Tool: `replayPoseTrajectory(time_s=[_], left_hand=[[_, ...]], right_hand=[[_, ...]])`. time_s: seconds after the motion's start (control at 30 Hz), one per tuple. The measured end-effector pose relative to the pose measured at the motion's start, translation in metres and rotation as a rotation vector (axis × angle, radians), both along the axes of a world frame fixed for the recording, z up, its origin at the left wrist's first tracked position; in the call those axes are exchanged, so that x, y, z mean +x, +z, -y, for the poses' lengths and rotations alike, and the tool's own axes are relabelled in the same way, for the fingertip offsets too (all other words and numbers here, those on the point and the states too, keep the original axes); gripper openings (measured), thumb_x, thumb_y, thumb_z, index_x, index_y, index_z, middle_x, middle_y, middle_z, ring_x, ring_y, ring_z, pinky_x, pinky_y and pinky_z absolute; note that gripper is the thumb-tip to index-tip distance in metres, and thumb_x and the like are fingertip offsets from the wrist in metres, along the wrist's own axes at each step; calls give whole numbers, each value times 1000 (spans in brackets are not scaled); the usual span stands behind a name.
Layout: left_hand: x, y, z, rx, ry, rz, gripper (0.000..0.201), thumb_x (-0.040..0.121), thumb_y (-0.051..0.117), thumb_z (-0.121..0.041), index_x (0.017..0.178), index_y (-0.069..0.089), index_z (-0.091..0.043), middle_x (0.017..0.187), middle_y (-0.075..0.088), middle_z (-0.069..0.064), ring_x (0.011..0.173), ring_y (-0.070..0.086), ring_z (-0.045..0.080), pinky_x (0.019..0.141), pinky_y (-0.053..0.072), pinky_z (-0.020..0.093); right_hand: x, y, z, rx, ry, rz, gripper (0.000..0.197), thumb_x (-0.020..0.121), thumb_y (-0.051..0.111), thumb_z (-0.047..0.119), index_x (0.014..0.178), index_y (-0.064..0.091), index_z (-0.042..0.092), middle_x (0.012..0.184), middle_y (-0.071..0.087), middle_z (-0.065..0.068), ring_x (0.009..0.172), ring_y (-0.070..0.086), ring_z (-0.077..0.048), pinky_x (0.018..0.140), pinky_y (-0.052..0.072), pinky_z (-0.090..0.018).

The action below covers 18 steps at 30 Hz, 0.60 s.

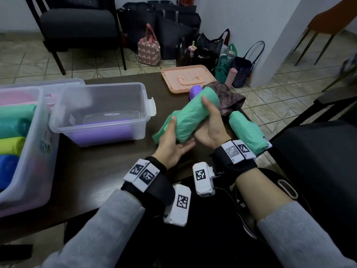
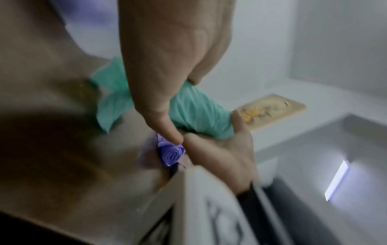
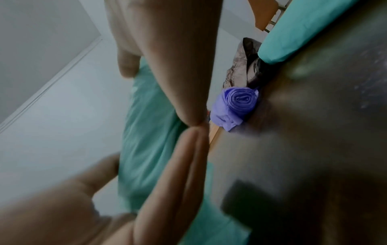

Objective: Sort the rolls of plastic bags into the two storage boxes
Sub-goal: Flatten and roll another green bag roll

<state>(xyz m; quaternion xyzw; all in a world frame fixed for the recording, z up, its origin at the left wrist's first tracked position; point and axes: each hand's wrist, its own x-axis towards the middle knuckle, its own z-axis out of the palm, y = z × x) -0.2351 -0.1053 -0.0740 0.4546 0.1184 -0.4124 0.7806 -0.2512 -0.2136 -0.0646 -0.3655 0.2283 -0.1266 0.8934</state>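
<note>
You've got both hands, left hand (image 1: pixel 173 144) & right hand (image 1: pixel 210 126), clamped on the green roll (image 1: pixel 190 117), long axis diagonal, w/ boxes off left, so left hand's nearer.

Table (image 1: pixel 108 167): dark brown wood.
Tray (image 1: pixel 188 78): peach plastic, on the table's far edge.
Chair (image 1: pixel 77 22): dark cushioned, by the far wall.
Bags (image 1: pixel 148 48): several, standing on the tiled floor.
</note>
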Motion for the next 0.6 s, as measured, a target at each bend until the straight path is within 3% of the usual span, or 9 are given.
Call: replayPoseTrajectory(time_s=[0.07, 0.1, 0.17, 0.23, 0.3, 0.4, 0.5, 0.57, 0.6], left_hand=[[14, -5, -3, -79, 148, -30, 26, 92, 56, -32, 113, 54, -17, 119, 58, 10, 90, 63, 24, 61, 57, 36], [20, -7, -5, -82, 166, 0, 24, 90, 59, -23, 112, 54, -16, 120, 58, 9, 97, 62, 23, 60, 58, 36], [29, -13, -7, 0, 142, 122, 42, 84, 63, -9, 123, 48, -12, 125, 55, 9, 107, 58, 23, 61, 58, 34], [32, -17, -6, 125, 78, 240, 52, 79, 63, -1, 126, 43, -7, 122, 56, 10, 99, 60, 21, 67, 57, 35], [32, -22, -5, 242, 56, 326, 57, 69, 70, -2, 119, 44, -7, 114, 58, 12, 93, 62, 23, 79, 56, 40], [34, -32, -6, 484, -31, 527, 63, 63, 76, -7, 118, 46, -7, 108, 60, 8, 98, 61, 24, 89, 52, 35], [40, -40, -8, 556, -82, 582, 55, 68, 80, -14, 116, 54, -6, 108, 64, 6, 99, 63, 21, 92, 51, 35], [44, -41, -8, 580, -77, 577, 53, 65, 82, -27, 109, 63, -4, 106, 68, 8, 97, 66, 22, 92, 52, 37], [47, -40, -7, 595, -76, 569, 51, 68, 80, -29, 109, 65, -4, 105, 69, 8, 97, 66, 22, 90, 52, 35]], right_hand=[[0, -2, 10, -56, -78, -6, 49, 90, 50, 44, 116, 58, 3, 101, 67, -14, 94, 64, -27, 85, 51, -38], [2, -6, 17, -79, -122, -29, 53, 88, 51, 45, 121, 57, 4, 112, 64, -16, 100, 61, -29, 89, 48, -39], [1, -11, 28, -126, -197, -102, 42, 87, 54, 32, 117, 60, 4, 115, 63, -18, 100, 60, -29, 91, 48, -40], [0, -19, 32, -336, -186, -191, 21, 86, 53, 12, 102, 64, 7, 103, 65, -16, 89, 61, -26, 84, 49, -34], [-5, -30, 35, -776, -67, -362, 21, 85, 52, 2, 101, 63, 10, 104, 63, -13, 90, 58, -21, 83, 45, -30], [-14, -40, 34, -1415, 204, -535, 34, 80, 57, 16, 113, 59, 10, 118, 55, -14, 109, 51, -26, 95, 37, -31], [-24, -36, 18, -1857, 114, -466, 35, 70, 59, 14, 105, 54, 9, 110, 47, -14, 102, 43, -30, 85, 36, -37], [-28, -32, 4, -1995, 53, -332, 29, 66, 58, 13, 95, 54, 10, 101, 48, -12, 95, 46, -30, 78, 39, -37], [-29, -32, -1, -2014, 117, -265, 25, 67, 57, 14, 92, 55, 10, 98, 50, -11, 94, 48, -30, 78, 41, -38]])
